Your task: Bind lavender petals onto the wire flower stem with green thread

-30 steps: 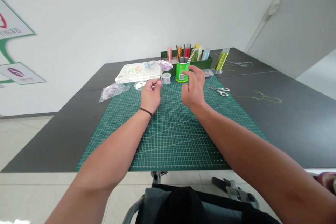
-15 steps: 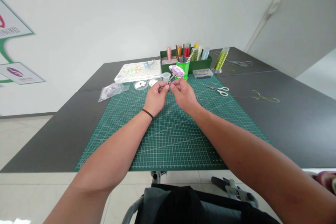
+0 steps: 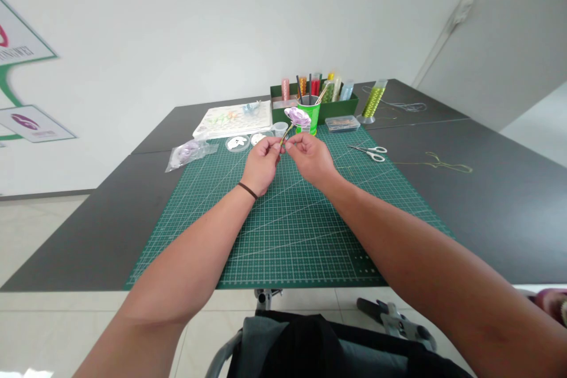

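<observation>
Two hands meet in front of the green can (image 3: 315, 113), low over the cutting mat (image 3: 283, 242). My left grip (image 3: 260, 166) pinches the slim stem (image 3: 286, 134) of a lilac artificial flower (image 3: 297, 117) between thumb and fingertips. My right grip (image 3: 313, 159) is drawn to a point just beside that stem; I cannot tell whether it touches the stem or pinches something too fine to see.

To work well here, I'd judge, the left pinch should be steady but light, so the stem neither rolls nor bends, while the right makes small movements close to it. Both thumbs are best clear of the petals, which look easily creased.

The flower's head stands above my fingertips, on the near side of the can and overlapping it in my view. The stem slants down toward the can's left, into my left grip. White-handled scissors (image 3: 369, 152) lie to the can's right, nearer me.
</observation>
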The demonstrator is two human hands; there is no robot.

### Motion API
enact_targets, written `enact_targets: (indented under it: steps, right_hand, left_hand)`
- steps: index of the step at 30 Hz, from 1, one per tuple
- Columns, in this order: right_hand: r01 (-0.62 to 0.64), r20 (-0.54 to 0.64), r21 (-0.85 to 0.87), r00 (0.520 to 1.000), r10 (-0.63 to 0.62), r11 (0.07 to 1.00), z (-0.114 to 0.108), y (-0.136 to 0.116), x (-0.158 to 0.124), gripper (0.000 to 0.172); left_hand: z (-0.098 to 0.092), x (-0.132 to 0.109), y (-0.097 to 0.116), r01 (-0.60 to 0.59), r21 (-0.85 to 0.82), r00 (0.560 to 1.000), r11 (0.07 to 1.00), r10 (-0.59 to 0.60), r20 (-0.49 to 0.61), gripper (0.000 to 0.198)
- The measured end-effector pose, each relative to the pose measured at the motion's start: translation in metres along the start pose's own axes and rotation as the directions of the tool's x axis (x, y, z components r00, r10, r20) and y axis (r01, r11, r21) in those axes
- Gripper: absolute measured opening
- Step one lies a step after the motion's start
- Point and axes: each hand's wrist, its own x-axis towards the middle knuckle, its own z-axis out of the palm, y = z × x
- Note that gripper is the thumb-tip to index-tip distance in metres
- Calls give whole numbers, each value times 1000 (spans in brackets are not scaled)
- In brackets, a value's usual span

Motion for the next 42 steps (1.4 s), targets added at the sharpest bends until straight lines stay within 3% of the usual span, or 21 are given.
enact_targets:
  steps: [17,27,36,42]
  right_hand:
    - [-69,-26,-12,997,68,998,2,-8,-1,17]
    - [-56,-45,-24,998,55,998,3,-4,-2,16]
    - [-34,-64,-81,998,29,996,1,-8,-3,20]
    - [-11,-58,-81,998,6,997,2,-6,-2,19]
  left_hand:
    - [-2,5,-14,-86,95,996,992,88,-17,11]
    - [-2,7,-19,-134,172,989,976,142,-37,11]
    - [-9,6,-14,-182,294,983,938,180,31,19]
    - [-9,7,-17,-183,316,981,931,193,-2,17]
